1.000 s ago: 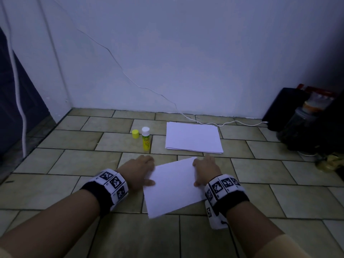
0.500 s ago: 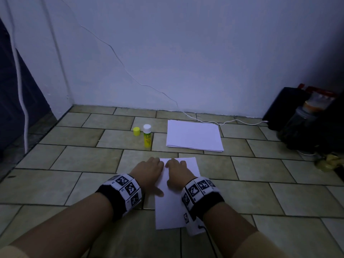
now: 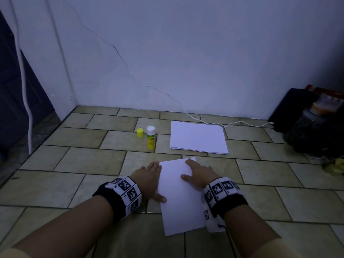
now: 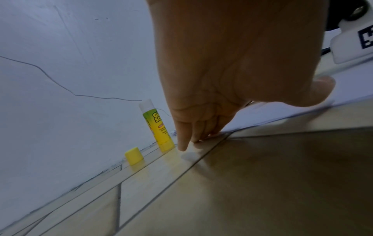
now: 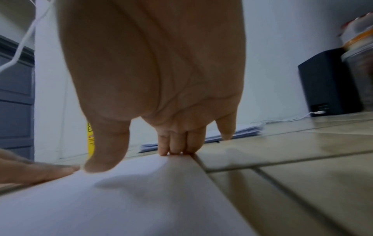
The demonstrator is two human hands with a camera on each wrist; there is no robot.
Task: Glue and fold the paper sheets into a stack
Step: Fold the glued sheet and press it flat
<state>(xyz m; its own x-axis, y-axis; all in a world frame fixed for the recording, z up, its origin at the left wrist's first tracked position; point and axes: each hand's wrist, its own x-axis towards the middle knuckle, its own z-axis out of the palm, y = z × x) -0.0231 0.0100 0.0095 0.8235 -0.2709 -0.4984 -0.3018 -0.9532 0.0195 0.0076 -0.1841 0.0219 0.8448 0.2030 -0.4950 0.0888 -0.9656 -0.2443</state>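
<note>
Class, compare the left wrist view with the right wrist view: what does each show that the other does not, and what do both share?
Only the left wrist view shows the loose yellow cap standing beside the glue stick, and the left hand with fingers straight on the tiled floor at the paper's edge.

Only the right wrist view shows the right hand pressing flat on the folded sheet, the paper stack behind, and a black box.

Both show the glue stick, white wall and tiles.

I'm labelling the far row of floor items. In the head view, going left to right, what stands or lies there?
Yellow cap → glue stick → stack of paper sheets → black box
</note>
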